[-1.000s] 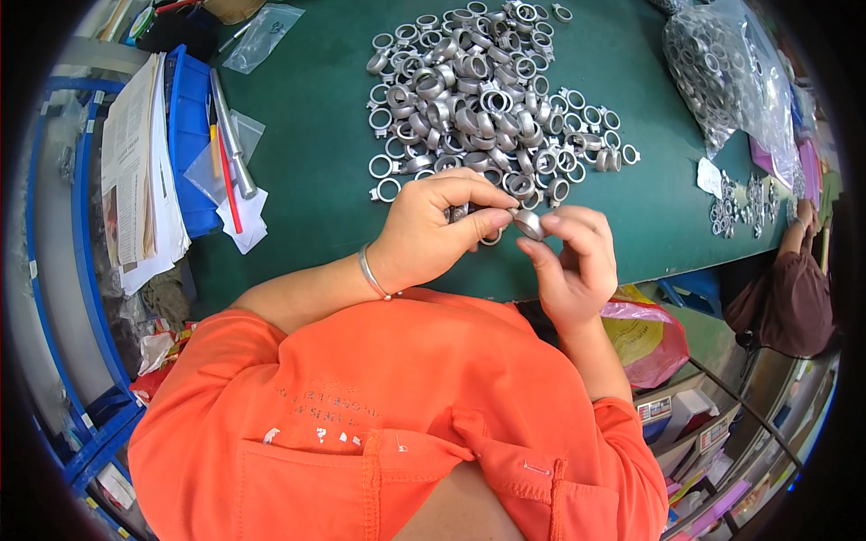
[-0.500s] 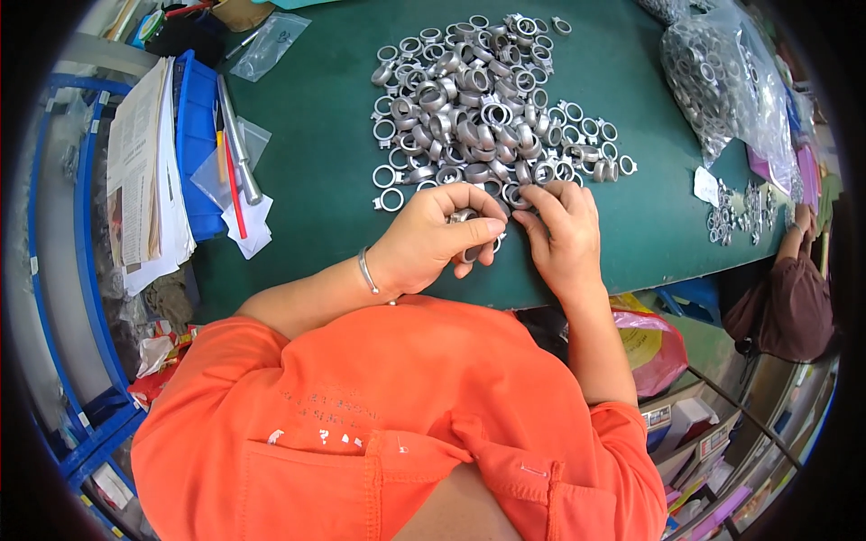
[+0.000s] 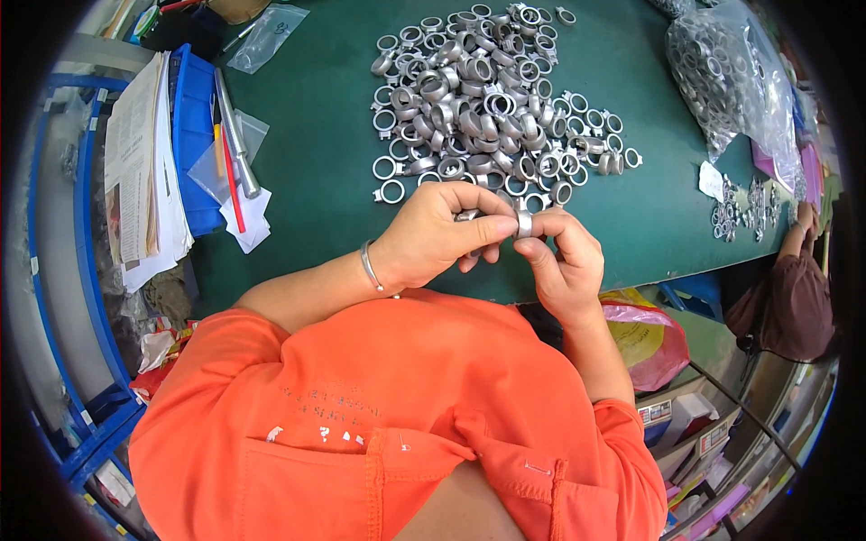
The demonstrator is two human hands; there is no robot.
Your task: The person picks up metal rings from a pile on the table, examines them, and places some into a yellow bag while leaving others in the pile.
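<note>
Between my two hands is a silver-grey metal ring (image 3: 524, 224), seen edge-on, with a small lug on its far side. My right hand (image 3: 570, 263) pinches it between thumb and forefinger. The thumb and forefinger of my left hand (image 3: 431, 227) meet its left side. More grey metal (image 3: 466, 216), apparently another ring, shows in the curled fingers of my left hand, mostly hidden. Just beyond my fingertips lies a large heap of similar metal rings (image 3: 478, 99), many with little lugs, on the green table (image 3: 316, 117).
At the left, a blue bin (image 3: 194, 135) stands by a stack of papers (image 3: 140, 162), a metal rod (image 3: 236, 135) and a red pen (image 3: 234, 194). A clear bag of rings (image 3: 713, 72) sits far right, near small metal parts (image 3: 744, 209). Another person's arm (image 3: 792, 239) reaches the table's right end.
My right hand has come from the edge of the heap toward me with a ring, which now meets my left fingertips. My left hand has barely moved.
</note>
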